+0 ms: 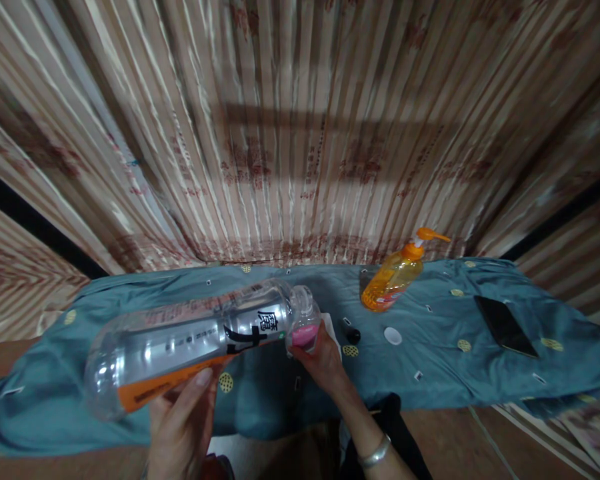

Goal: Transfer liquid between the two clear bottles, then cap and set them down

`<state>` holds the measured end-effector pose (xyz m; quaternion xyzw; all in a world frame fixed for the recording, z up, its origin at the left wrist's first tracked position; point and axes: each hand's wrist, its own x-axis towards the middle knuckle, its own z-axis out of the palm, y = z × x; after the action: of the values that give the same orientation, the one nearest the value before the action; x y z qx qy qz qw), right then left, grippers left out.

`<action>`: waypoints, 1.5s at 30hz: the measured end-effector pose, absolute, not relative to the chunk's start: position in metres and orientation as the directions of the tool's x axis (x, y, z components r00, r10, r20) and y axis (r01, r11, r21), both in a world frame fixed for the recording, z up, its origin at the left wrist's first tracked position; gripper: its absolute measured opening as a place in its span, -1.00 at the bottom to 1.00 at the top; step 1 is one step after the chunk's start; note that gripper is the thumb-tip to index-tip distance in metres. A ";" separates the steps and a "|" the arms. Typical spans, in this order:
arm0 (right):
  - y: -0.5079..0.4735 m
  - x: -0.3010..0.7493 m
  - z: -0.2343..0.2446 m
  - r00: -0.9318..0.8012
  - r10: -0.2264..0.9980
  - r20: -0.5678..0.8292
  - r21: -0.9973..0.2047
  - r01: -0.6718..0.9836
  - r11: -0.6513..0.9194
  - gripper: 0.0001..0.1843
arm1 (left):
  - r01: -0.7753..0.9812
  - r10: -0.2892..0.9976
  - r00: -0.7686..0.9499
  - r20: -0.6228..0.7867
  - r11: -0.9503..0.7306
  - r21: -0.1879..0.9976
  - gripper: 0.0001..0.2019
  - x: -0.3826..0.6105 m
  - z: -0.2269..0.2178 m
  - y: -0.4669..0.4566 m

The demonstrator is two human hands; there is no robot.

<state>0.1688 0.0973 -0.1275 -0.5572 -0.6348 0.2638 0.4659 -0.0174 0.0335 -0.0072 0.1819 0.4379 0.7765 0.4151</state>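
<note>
My left hand (187, 410) is wrapped round a large clear plastic bottle (190, 340) with a silver and orange label. The bottle lies tilted nearly level, its neck pointing right. In my right hand (325, 363) is a small clear bottle (305, 327) with pink contents, held right at the big bottle's mouth. Whether liquid passes between them I cannot tell. A white sheet, perhaps paper (331, 330), shows partly behind my right hand.
A pump bottle (390, 280) of orange liquid stands behind to the right. A black cap-like object (353, 333), a white round disc (393, 335) and a dark phone (505, 327) lie on the teal cloth (430, 373). A striped curtain (290, 167) hangs behind.
</note>
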 end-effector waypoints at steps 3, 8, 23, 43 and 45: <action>0.097 0.169 -0.127 0.057 0.954 0.294 -0.854 0.464 0.235 -0.33 | -0.487 0.804 -0.589 -0.085 -0.270 0.831 -0.60 -0.017 -0.006 0.033; 0.097 0.169 -0.126 0.047 0.958 0.281 -0.856 0.464 0.228 -0.33 | -0.486 0.805 -0.588 -0.081 -0.271 0.831 -0.60 -0.017 -0.005 0.032; 0.097 0.169 -0.129 0.050 0.956 0.288 -0.838 0.496 0.226 -0.32 | -0.485 0.804 -0.589 -0.084 -0.269 0.832 -0.62 -0.017 -0.006 0.033; 0.097 0.169 -0.124 0.049 0.962 0.270 -0.859 0.463 0.218 -0.31 | -0.477 0.810 -0.582 -0.074 -0.266 0.838 -0.65 -0.018 -0.005 0.033; 0.097 0.169 -0.124 0.049 0.963 0.264 -0.859 0.466 0.212 -0.32 | -0.486 0.808 -0.583 -0.081 -0.267 0.832 -0.63 -0.018 -0.005 0.032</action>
<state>0.1686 0.0969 -0.1239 -0.5647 -0.6328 0.2739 0.4535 -0.0181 0.0324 -0.0052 0.1839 0.4380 0.7745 0.4177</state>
